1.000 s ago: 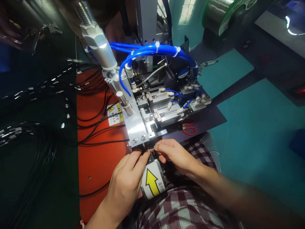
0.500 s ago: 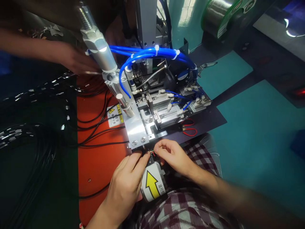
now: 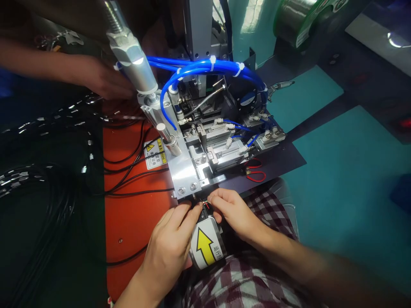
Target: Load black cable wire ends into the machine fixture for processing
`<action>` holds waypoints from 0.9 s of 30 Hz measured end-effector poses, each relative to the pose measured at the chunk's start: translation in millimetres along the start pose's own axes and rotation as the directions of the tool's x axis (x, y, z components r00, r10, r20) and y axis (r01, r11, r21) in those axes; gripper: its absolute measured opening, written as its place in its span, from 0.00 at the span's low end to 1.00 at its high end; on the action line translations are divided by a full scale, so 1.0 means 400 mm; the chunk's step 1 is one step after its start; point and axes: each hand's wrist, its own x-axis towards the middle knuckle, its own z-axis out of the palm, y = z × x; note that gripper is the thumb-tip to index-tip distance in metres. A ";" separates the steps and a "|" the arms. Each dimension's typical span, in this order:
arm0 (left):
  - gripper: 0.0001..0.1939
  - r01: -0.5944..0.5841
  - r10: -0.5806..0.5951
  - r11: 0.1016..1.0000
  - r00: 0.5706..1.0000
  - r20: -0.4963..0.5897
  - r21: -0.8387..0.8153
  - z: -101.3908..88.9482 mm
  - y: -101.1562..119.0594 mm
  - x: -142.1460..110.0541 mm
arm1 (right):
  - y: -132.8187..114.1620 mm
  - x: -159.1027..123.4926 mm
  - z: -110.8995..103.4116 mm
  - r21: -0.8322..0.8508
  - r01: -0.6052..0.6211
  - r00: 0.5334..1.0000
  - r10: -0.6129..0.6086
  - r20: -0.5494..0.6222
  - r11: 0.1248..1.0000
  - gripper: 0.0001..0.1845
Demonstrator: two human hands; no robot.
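Thin coloured wires [image 3: 206, 204], a red one among them, show at the front end of the machine [image 3: 183, 171], between my two hands. My left hand [image 3: 170, 239] is closed, with its thumb and fingertips pinched at the left side of these wires. From the right, my right hand [image 3: 234, 211] pinches at them with thumb and forefinger, its other fingers curled. The fingertips hide most of what they hold. Just below sits a white block with a yellow arrow label [image 3: 205, 246], close to my left hand.
Blue air tubes [image 3: 221, 64] arch over the machine's cylinders. Black cables [image 3: 138, 192] cross the orange board [image 3: 128, 222] at left. A co-worker's hand [image 3: 109, 79] is at upper left. Red-handled wire loops [image 3: 256, 175] lie right of the machine, and a solder spool [image 3: 295, 21] stands at top right.
The co-worker's arm has reached in from the left toward the cables behind the machine's cylinder. My right fingers have shifted slightly at the wires; my left hand stays in place.
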 end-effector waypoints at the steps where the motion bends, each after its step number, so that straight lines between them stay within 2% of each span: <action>1: 0.21 0.004 -0.004 1.000 1.000 0.006 -0.004 0.000 0.000 0.000 | 0.000 0.000 0.001 0.013 -0.016 1.000 0.016 0.000 1.000 0.10; 3: 0.21 0.008 -0.008 1.000 1.000 0.010 -0.010 0.002 -0.001 0.002 | 0.002 -0.002 0.000 0.013 -0.011 1.000 0.011 -0.003 1.000 0.10; 10: 0.16 -0.006 0.005 1.000 0.999 -0.038 -0.017 0.002 0.000 0.014 | 0.020 -0.015 0.002 -0.148 0.145 0.983 -0.159 -0.086 0.978 0.10; 13: 0.15 -0.007 0.007 1.000 0.999 -0.038 -0.003 0.001 0.001 0.017 | 0.025 -0.013 -0.001 -0.155 0.143 0.982 -0.159 -0.098 0.978 0.10; 17: 0.15 0.006 -0.005 1.000 0.999 -0.047 0.003 0.002 0.001 0.019 | 0.016 -0.010 -0.017 -0.159 0.136 0.988 -0.145 -0.047 0.978 0.11; 24: 0.16 0.007 -0.005 1.000 0.998 -0.055 0.021 0.002 0.003 0.019 | 0.004 -0.012 -0.013 -0.277 0.297 0.944 -0.326 -0.061 0.914 0.07; 27: 0.16 0.005 -0.003 1.000 0.998 -0.057 0.026 0.001 0.004 0.019 | 0.006 -0.013 -0.010 -0.395 0.344 0.916 -0.397 -0.057 0.852 0.07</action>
